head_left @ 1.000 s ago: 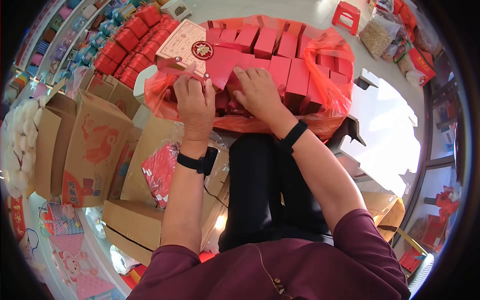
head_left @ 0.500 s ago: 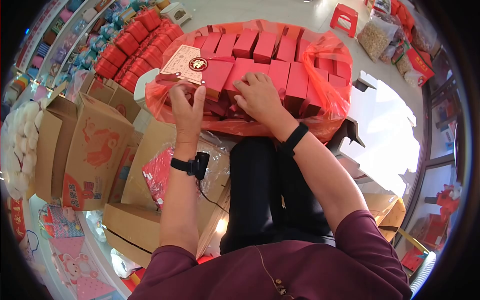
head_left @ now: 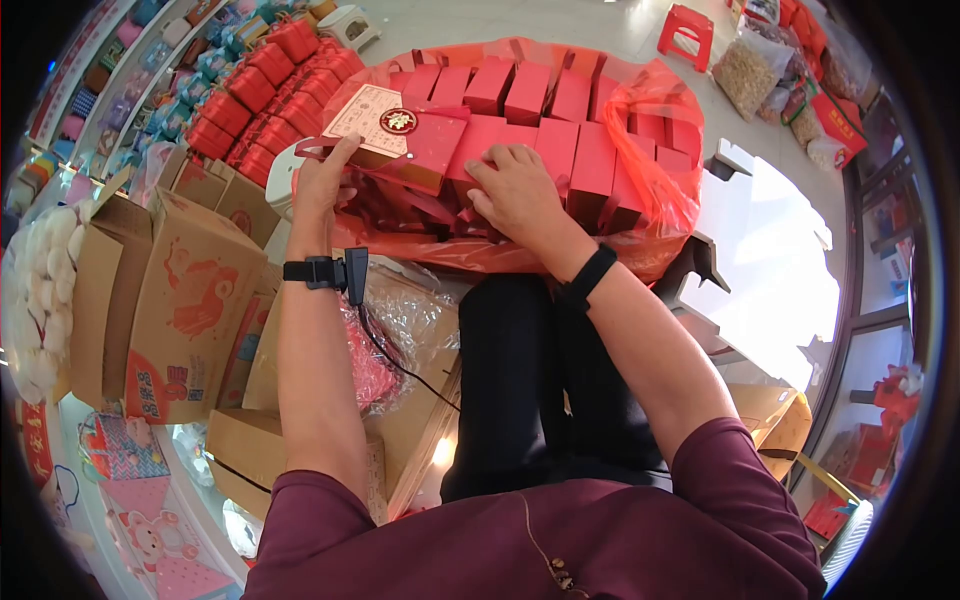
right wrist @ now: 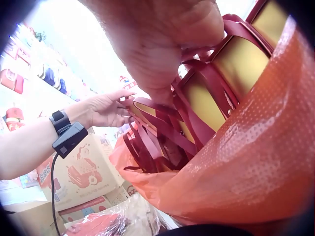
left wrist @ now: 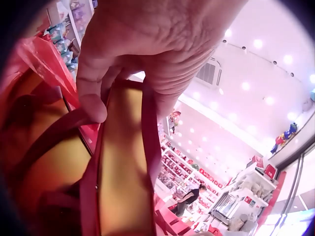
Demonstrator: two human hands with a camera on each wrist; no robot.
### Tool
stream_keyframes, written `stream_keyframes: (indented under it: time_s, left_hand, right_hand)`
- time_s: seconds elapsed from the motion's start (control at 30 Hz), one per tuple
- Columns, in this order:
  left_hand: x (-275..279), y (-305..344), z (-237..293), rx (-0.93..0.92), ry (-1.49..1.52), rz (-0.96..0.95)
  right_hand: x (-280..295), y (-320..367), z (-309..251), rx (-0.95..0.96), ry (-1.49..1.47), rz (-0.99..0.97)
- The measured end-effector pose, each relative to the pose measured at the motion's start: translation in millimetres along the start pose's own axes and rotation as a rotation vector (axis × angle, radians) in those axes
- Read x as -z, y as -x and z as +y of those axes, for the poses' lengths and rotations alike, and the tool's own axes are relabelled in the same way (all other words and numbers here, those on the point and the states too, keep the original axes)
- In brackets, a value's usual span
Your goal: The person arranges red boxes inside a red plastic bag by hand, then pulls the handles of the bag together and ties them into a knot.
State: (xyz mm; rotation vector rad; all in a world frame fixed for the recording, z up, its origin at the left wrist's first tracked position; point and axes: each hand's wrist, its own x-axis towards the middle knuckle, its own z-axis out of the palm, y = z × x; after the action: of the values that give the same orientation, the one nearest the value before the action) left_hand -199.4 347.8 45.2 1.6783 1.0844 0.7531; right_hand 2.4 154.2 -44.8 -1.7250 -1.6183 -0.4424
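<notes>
The person's left hand [head_left: 322, 183] has moved leftward from the cream-and-red gift box's [head_left: 436, 140] front edge to its left end; the box lies nearer the person than a second ago.

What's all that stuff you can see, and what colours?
Plastic bag: one, orange-red, upper middle
Red gift boxes: many, red, inside the bag
Emblem box: one, red and cream, bag's left end
Cardboard boxes: several, brown, left side
Stacked packages: many, red, upper left
Shelf goods: many, mixed colours, far left
Stool: one, red, upper right
Filled clear bags: several, pale contents, upper right
Distant person: one, dark top, left wrist view
Shirt: one, maroon, bottom
Trousers: one pair, black, middle
Wristbands: two, black, one per arm
Left grip: one, bare, holding emblem box's left end
Right grip: one, bare, resting on gift boxes
</notes>
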Motion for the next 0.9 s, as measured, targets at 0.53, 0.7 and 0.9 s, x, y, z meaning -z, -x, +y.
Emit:
stream_keyframes:
  time_s: [0.53, 0.7, 0.9]
  left_hand:
    - [-80.2, 35.1, -47.8, -0.628, -1.081, 0.227]
    - [-70.7, 56.4, -37.9, -0.752, -1.125, 0.292]
    - [-85.8, 100.3, -3.6, -0.866, -0.864, 0.215]
  right_hand:
    - [4.7, 6.4, -3.8, -0.001, -0.043, -0.025]
    - [17.8, 15.8, -8.9, 0.053, -0.153, -0.011]
    - [85.8, 36.3, -22.2, 0.021, -0.298, -0.113]
